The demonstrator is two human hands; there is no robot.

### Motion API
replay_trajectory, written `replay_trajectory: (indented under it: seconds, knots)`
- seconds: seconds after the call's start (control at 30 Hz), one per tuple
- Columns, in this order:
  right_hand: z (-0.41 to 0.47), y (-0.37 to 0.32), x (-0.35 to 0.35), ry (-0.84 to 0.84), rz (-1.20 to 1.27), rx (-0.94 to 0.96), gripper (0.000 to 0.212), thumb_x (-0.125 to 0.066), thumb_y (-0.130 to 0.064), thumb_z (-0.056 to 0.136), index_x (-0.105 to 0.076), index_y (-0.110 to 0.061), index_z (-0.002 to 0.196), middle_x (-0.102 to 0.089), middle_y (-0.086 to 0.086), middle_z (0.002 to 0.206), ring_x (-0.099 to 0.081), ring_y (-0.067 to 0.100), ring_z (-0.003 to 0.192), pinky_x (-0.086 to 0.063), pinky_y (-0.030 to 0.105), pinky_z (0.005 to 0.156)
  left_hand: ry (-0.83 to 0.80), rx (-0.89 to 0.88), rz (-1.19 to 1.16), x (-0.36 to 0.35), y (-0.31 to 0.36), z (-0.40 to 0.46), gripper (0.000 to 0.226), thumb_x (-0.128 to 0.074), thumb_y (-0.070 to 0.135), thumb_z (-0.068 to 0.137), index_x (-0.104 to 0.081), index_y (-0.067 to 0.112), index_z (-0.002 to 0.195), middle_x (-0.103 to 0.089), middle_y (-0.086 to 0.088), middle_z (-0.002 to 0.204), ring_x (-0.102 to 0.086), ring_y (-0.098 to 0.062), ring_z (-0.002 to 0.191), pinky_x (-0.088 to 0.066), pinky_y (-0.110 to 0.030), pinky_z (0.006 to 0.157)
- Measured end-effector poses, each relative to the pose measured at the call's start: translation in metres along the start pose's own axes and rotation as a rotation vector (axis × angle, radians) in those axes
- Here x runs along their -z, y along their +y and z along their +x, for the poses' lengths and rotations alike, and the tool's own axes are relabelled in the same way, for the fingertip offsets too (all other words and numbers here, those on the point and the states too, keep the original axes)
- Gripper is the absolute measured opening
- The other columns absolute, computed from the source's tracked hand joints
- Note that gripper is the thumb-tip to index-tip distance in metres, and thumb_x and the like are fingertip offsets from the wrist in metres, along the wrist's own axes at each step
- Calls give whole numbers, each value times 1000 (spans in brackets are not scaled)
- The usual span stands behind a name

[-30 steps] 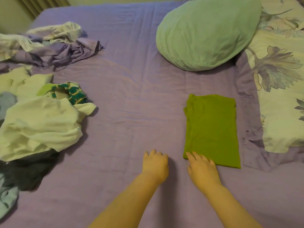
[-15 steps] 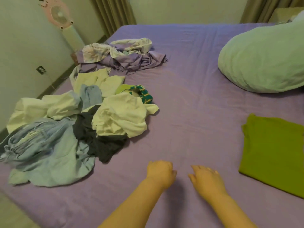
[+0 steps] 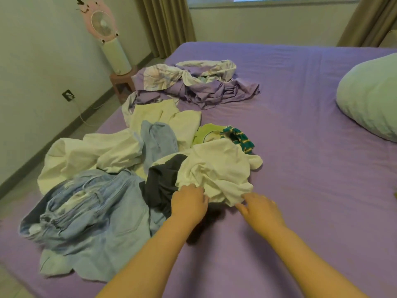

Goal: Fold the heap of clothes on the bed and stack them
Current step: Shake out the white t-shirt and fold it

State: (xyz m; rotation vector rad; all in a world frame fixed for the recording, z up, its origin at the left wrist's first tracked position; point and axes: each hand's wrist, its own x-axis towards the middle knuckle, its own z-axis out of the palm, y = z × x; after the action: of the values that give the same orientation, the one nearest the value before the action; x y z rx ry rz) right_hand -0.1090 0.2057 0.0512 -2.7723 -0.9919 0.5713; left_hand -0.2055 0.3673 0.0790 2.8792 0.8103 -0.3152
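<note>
From the head camera we see the heap of clothes (image 3: 150, 168) spread over the left half of the frame on the purple bed (image 3: 300, 168). Nearest the middle lies a crumpled white garment (image 3: 217, 171), with a dark garment (image 3: 163, 183) touching its left side and pale blue jeans (image 3: 86, 211) in the lower left. Behind these sit more white pieces, a light blue garment (image 3: 158, 140) and a green striped garment (image 3: 236, 136). Further up, a purple and white bundle of bedding (image 3: 193, 84) lies apart from the heap. Our left hand (image 3: 189, 204) rests at the lower edge of the white garment with its fingers (image 3: 193, 188) curled onto the cloth; whether they actually grasp it we cannot tell. Our right hand (image 3: 261, 211) is just beside the same edge, its fingers straight and released, the tips at the hem. A pale green pillow (image 3: 369, 95) fills the right edge, and a pink fan (image 3: 103, 24) stands in the upper left by the wall.
</note>
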Motion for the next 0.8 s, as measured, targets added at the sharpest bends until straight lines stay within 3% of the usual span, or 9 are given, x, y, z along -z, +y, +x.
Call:
replay_trajectory:
  seconds: [0.2, 0.3, 0.37, 0.43, 0.53, 0.6, 0.67, 0.73, 0.8]
  knots:
    - [68, -57, -24, 98, 63, -159, 43, -45, -42, 95, -39, -19, 132, -45, 1, 131, -43, 25, 119, -39, 36, 88, 105, 25, -48, -14, -48, 51, 46, -49, 49, 90, -45, 20, 126, -47, -2, 123, -46, -25, 109, -41, -36, 84]
    - [83, -55, -35, 199, 66, -201, 16, -44, -23, 95, -56, -17, 103, -57, 2, 109, -52, 27, 100, -35, 32, 71, 129, 29, -2, -20, -50, 66, 41, -49, 46, 90, -50, 21, 123, -47, -2, 124, -45, -24, 111, -37, -35, 86]
    - [80, -50, -30, 252, 337, -228, 15, -42, -21, 97, -53, -16, 89, -58, 3, 89, -52, 29, 86, -32, 32, 65, 160, 10, -40, -20, -53, 69, 32, -44, 37, 95, -58, 22, 120, -51, 0, 124, -45, -23, 111, -37, -34, 86]
    - [68, -44, -17, 290, 642, -249, 15, -40, -23, 100, -52, -14, 97, -55, 4, 84, -51, 27, 80, -34, 33, 60, 197, 13, -207, -13, -57, 71, 27, -45, 34, 97, -64, 23, 112, -52, 2, 123, -44, -21, 112, -37, -34, 87]
    - [44, -33, 18, 397, 809, -217, 14, -40, -21, 100, -53, -17, 105, -56, -2, 85, -51, 18, 79, -39, 25, 59, 171, 7, -655, 10, -53, 78, 17, -60, 27, 90, -60, 22, 107, -51, 2, 126, -44, -20, 119, -39, -35, 95]
    - [29, -29, 46, 430, 868, -158, 11, -45, -19, 98, -55, -21, 101, -59, -5, 90, -52, 11, 80, -40, 20, 61, 1, -138, -837, 31, -42, 75, 44, -69, 28, 84, -52, 28, 125, -45, 3, 137, -39, -17, 128, -35, -34, 104]
    - [12, -25, 76, 442, 906, -109, 9, -50, -20, 97, -59, -22, 96, -62, -7, 90, -55, 5, 80, -41, 17, 60, -159, -297, -816, 50, -19, 65, 70, -75, 35, 79, -40, 31, 140, -39, 6, 145, -33, -13, 133, -30, -35, 111]
    - [-6, -22, 107, 442, 920, -65, 10, -52, -22, 95, -60, -24, 90, -63, -9, 85, -56, 1, 74, -42, 13, 57, -166, -383, -756, 68, 8, 50, 67, -78, 39, 75, -47, 30, 134, -50, 6, 135, -44, -13, 123, -38, -33, 103]
    - [-28, -19, 139, 448, 920, -21, 12, -54, -23, 95, -62, -25, 86, -63, -10, 81, -55, 0, 71, -42, 12, 57, -120, -398, -723, 88, 35, 32, 28, -73, 34, 80, -56, 30, 102, -59, 8, 98, -53, -15, 95, -41, -25, 76]
